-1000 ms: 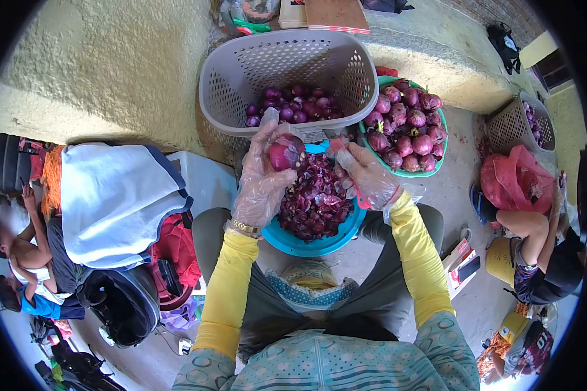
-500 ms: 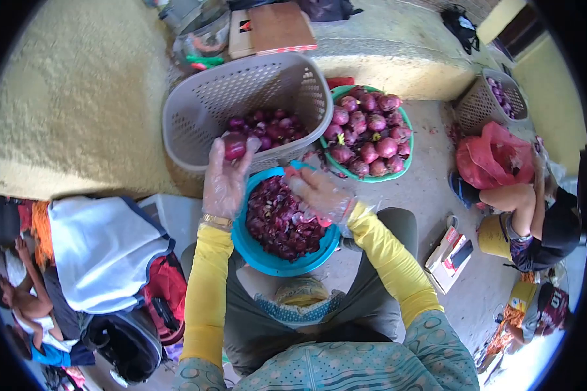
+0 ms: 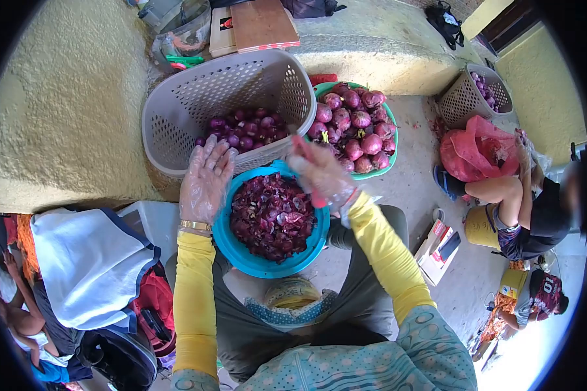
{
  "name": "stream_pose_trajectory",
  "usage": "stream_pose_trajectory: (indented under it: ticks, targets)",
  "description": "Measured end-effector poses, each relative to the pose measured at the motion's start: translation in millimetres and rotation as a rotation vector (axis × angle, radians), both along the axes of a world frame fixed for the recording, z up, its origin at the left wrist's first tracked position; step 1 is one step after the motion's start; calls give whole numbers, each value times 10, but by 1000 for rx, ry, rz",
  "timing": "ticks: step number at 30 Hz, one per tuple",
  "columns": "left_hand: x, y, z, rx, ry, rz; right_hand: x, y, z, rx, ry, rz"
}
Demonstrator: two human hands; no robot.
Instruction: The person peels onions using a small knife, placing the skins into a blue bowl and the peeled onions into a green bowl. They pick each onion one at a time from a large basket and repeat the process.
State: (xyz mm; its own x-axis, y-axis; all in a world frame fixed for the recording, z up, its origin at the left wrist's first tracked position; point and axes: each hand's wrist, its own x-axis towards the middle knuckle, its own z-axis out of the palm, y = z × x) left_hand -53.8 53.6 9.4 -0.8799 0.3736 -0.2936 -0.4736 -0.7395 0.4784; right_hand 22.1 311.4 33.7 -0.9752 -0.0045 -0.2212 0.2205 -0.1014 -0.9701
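My left hand (image 3: 207, 176), in a clear plastic glove, is open with the palm up and the fingers stretched toward the near rim of a grey perforated basket (image 3: 166, 146). Peeled red onions (image 3: 244, 130) lie at the bottom of that basket. Gloved too, my right hand (image 3: 326, 173) is wrapped round a slim red tool (image 3: 301, 147) whose ends stick out of the fist; its working part is blurred. Below both hands, a blue basin (image 3: 254, 266) holds a heap of dark red onion skins (image 3: 270, 218).
A green basin (image 3: 392, 117) of unpeeled onions stands right of the basket. A small box with a phone (image 3: 449, 246) lies on the floor. Further right, a person (image 3: 535, 202) sits by a red mesh bag (image 3: 473, 150). A white cloth (image 3: 91, 260) covers things at left.
The peeled onion has left my left hand, which now has its fingers straight. My right hand has lifted away from the skins with the red tool. The view has shifted slightly.
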Motion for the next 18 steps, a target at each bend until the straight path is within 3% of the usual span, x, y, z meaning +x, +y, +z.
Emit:
stream_pose_trajectory:
  ticks: [1,3,7,9,18]
  targets:
    - [5,-17,-2,-52,-8,47,-47,134,-32,56,131,-49]
    - [38,-4,63,-80,-27,115,-114,598,244,682,200,41]
    - [20,-64,31,-66,-47,136,-164,1464,-277,1299,309,-151]
    - [42,-18,100,-74,-46,153,-29,1849,-699,1315,337,-148]
    - [54,-67,31,-40,-80,100,66,1881,-963,1449,287,-140]
